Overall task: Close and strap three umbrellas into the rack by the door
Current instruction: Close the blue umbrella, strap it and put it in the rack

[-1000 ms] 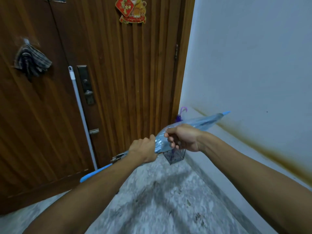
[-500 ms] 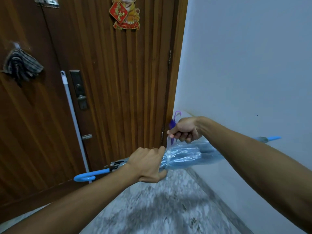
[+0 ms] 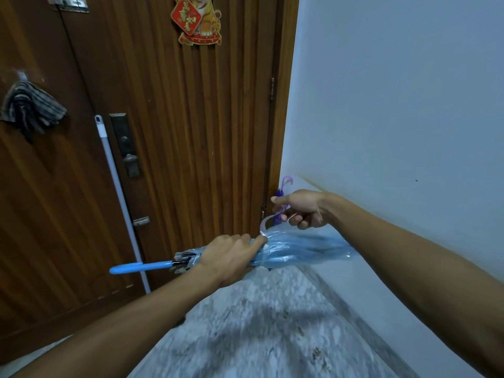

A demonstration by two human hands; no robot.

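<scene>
Across the left half of the frame: one brown wooden door (image 3: 191, 118). Lower middle: one clear blue umbrella (image 3: 300, 248), folded, long axis near level, blue handle (image 3: 139, 267) pointing left, tip end hidden behind the right forearm. Clamped round the gathered canopy just right of the handle: left hand (image 3: 229, 257). Up and right of it, close by: right hand (image 3: 304, 208), fingers pinching one clear strap (image 3: 266, 223) drawn up off the canopy, so nearer the strap than the left. Probably next: strap wrapped round the bundle, across the long axis. Behind the right hand, in the door-side corner: one purple umbrella (image 3: 285, 186), upright; rack itself not visible. Third umbrella out of view.
</scene>
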